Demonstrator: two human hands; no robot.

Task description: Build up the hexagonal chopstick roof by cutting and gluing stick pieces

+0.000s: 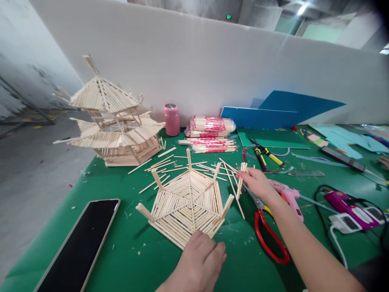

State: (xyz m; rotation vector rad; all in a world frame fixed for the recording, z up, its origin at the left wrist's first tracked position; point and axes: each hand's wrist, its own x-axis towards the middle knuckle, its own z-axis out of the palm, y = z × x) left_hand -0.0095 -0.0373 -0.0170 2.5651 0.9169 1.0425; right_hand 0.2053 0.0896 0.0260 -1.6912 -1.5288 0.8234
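Note:
A flat hexagonal panel of glued wooden sticks (187, 202) lies on the green table (133, 251), with short posts standing up at its corners. My left hand (202, 259) rests closed at the panel's near edge, fingers curled on the rim. My right hand (257, 182) is to the panel's right and pinches a small bundle of short wooden sticks (241, 178), held nearly upright. Loose sticks (170, 164) lie scattered behind the panel.
A tiered stick pagoda (112, 121) stands at back left, a pink jar (172, 119) and wrapped chopstick packs (209, 126) behind. Red-handled scissors (267, 235), a pink glue gun (290, 196), yellow pliers (267, 156), a phone (80, 243), a power strip (352, 221) surround the work.

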